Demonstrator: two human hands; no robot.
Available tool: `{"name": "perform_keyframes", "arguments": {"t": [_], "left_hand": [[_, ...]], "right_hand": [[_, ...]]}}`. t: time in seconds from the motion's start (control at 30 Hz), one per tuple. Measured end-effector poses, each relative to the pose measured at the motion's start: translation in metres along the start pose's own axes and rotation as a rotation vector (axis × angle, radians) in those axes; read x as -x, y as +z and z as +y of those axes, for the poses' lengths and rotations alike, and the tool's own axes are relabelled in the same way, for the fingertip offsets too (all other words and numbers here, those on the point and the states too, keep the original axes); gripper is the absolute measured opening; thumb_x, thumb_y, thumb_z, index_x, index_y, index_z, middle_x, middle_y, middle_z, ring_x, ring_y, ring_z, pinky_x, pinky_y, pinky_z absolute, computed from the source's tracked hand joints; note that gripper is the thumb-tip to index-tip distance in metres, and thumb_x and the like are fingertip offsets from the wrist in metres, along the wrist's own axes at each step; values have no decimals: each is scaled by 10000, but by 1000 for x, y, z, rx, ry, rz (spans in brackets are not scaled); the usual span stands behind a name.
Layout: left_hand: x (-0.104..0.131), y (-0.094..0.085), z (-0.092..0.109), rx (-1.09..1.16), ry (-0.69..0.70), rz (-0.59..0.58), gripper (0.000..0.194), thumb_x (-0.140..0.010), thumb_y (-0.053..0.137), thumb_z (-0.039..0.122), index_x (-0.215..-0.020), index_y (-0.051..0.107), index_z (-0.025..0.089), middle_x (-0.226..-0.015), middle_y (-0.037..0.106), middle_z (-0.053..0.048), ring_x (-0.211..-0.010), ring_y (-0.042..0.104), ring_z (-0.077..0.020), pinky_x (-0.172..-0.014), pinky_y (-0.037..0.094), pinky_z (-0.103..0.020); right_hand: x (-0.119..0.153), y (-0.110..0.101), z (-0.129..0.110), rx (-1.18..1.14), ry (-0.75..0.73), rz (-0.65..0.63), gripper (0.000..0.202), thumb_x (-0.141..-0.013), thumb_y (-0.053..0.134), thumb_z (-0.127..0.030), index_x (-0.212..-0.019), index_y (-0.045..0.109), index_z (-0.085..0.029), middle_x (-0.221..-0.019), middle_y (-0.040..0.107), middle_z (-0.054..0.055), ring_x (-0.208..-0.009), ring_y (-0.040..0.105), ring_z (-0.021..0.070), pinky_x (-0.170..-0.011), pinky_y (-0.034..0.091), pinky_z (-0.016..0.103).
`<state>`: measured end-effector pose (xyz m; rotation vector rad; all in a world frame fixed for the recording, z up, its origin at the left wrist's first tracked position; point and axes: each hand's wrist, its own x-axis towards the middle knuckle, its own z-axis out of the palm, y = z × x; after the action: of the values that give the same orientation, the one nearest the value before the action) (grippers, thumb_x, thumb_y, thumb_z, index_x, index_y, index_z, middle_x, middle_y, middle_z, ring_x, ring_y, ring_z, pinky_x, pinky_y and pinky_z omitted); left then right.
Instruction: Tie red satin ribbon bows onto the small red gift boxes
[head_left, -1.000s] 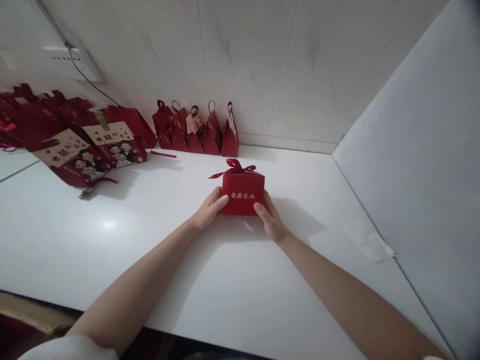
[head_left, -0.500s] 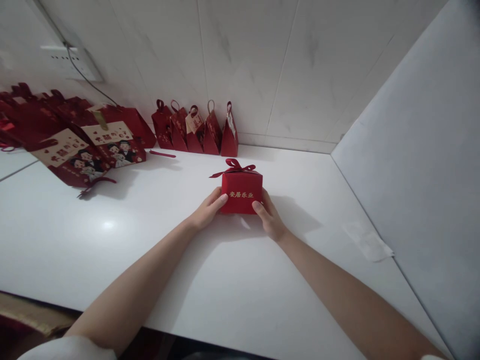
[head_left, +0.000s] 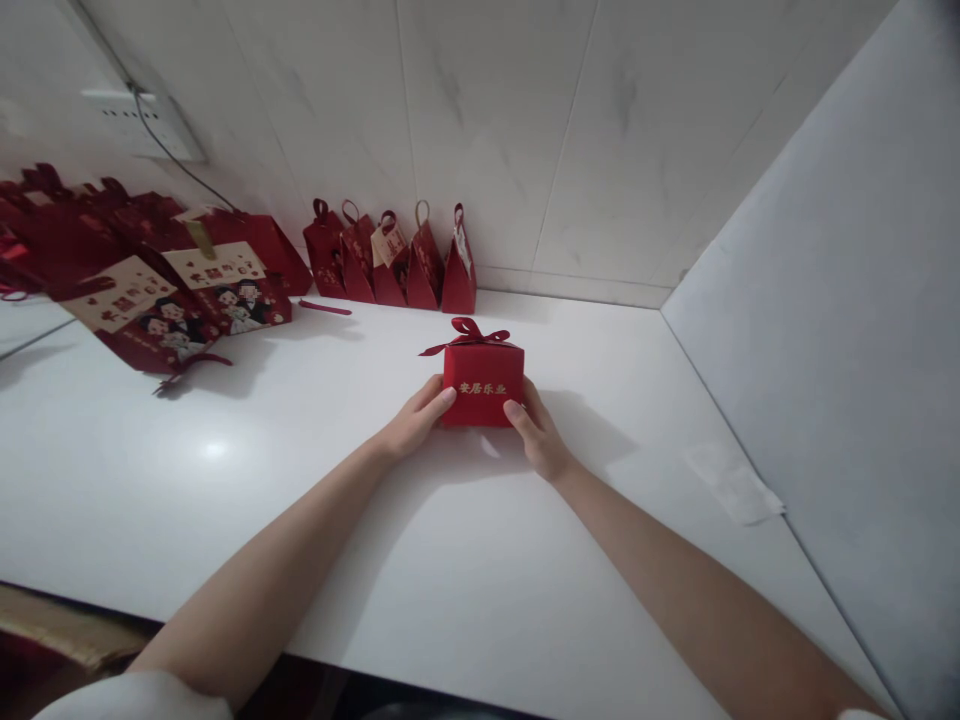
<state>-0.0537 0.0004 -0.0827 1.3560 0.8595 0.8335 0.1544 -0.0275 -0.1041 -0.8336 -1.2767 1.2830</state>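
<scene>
A small red gift box (head_left: 484,385) with gold characters on its front is held upright between both hands over the white table. A dark red ribbon bow (head_left: 471,335) is tied on its top. My left hand (head_left: 421,415) grips the box's left side, thumb on the front and fingers behind. Around the right side closes my right hand (head_left: 544,430), its thumb on the lower front corner. The far fingers of both hands are hidden by the box. Whether the box's bottom touches the table I cannot tell.
Several small red boxes with loop handles (head_left: 424,260) stand along the tiled wall. Larger red printed gift boxes (head_left: 232,290) crowd the left. A loose ribbon (head_left: 326,307) lies near them. White tissue (head_left: 739,485) lies by the right panel (head_left: 862,330). A socket (head_left: 142,122) is on the wall.
</scene>
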Motion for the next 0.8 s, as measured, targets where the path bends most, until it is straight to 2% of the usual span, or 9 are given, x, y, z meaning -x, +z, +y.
{"name": "perform_keyframes", "arguments": {"t": [0.6,0.8], "left_hand": [[1,0,0,1,-4,7,571,-927,501,545,-1388,452,213,-1387,540,-146,-1276,493,-367,-1015,415,-504],[-1,-2,-3,157,15,-23,554,-922,528,525,-1352,503,177,-1331,601,-152,-1275,509,-358,-1041,412,-484]], "right_hand": [[0,3,-5,23,5,14,619,-856,598,-568,-1377,433,-278,-1371,527,114,-1218,543,293,-1002,491,524],[1,1,-3,22,-19,-4,707,-845,624,-562,-1444,342,-312,-1350,519,114,-1143,589,279,-949,534,505]]}}
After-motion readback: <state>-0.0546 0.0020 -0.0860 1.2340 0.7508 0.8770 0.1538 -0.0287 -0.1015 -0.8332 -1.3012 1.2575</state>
